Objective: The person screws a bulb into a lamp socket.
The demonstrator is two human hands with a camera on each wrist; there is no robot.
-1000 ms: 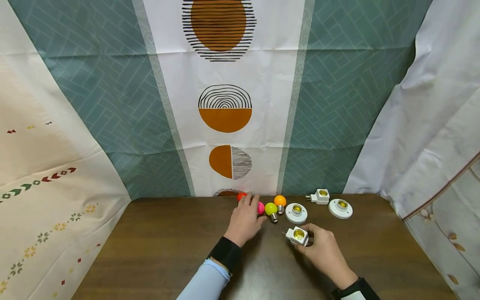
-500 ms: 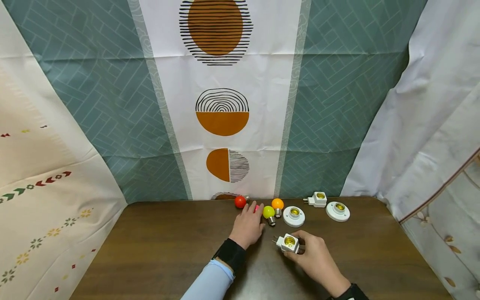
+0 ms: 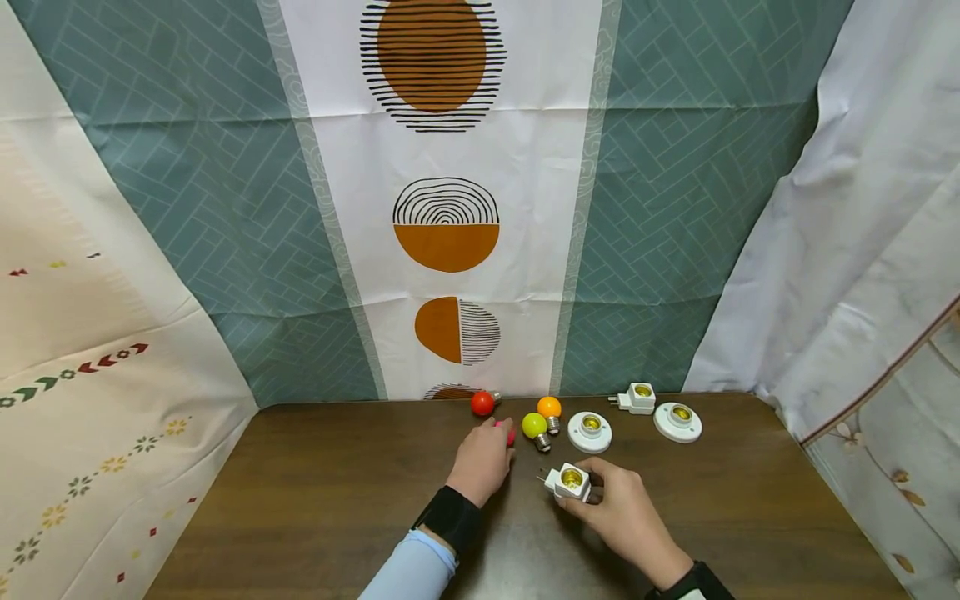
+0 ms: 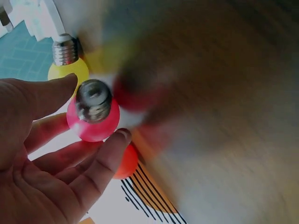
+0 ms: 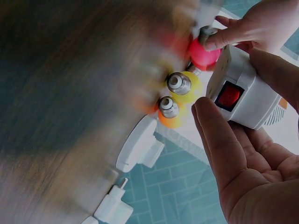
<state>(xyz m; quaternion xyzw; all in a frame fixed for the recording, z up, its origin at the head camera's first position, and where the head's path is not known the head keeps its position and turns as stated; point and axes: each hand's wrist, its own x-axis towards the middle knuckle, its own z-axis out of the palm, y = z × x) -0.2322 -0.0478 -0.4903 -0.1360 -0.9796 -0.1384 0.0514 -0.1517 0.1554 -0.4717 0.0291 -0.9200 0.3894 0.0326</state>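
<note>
My left hand holds a pink light bulb between thumb and fingers. In the left wrist view its metal screw base faces the camera. Over the front part of the table, my right hand grips a white plug-in lamp socket by its side, the brass-coloured opening upward and the prongs pointing left. A red switch shows on that socket in the right wrist view. Just behind the left fingertips lies a red bulb. Right of them are a yellow-green bulb and an orange bulb.
A round white lamp holder stands right of the bulbs. Farther right are a second plug-in socket and another round holder, near the back edge of the brown table. Patterned cloth hangs behind.
My left hand has closed on the pink bulb and drawn it left, away from the yellow-green one. The right hand has brought the plug-in socket leftward, closer to the left hand.
</note>
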